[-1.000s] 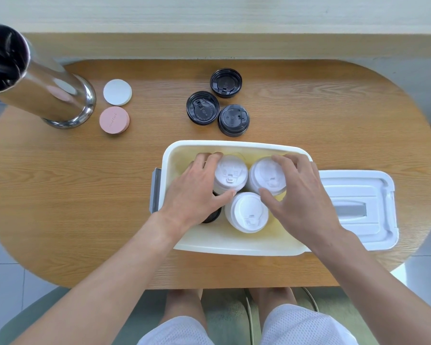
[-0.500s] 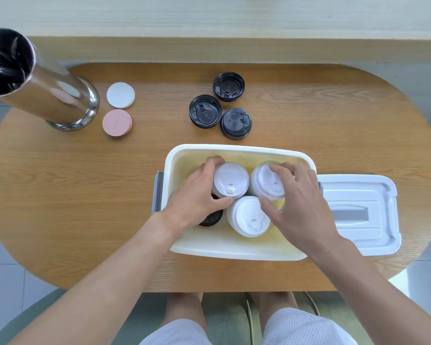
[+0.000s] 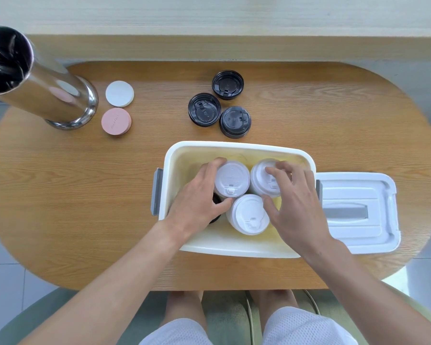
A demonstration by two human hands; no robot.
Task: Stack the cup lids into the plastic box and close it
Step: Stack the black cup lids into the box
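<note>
Reaching into the open white rectangular plastic box (image 3: 174,155) at frame centre, both hands are busy w/ three stacks of white domed plastic cup lids. Left hand (image 3: 197,202) is clasped round the upper-left white stack (image 3: 232,179), thumb at its near edge, fingers curled over the far side. Right hand (image 3: 294,207) has fingertips on the upper-right white stack (image 3: 260,178), thumb just beside the near stack (image 3: 248,215); whether it actually pinches or only steadies, can't tell. A black lid (image 3: 216,199) peeks out from under the left hand inside the box. Three black round plastic lids (image 3: 204,112) are not yet packed, lying on the oval wooden table (image 3: 85,195) above the box; the box's white plastic cover (image 3: 358,212) lies beside it, right of frame. Risks, as a judgement: stacks are tall and crowd each other, so nudging one prob. tips its neighbour; if stacks stand above the rim, cover won't seat; and space for the black ones looks tight.
</note>
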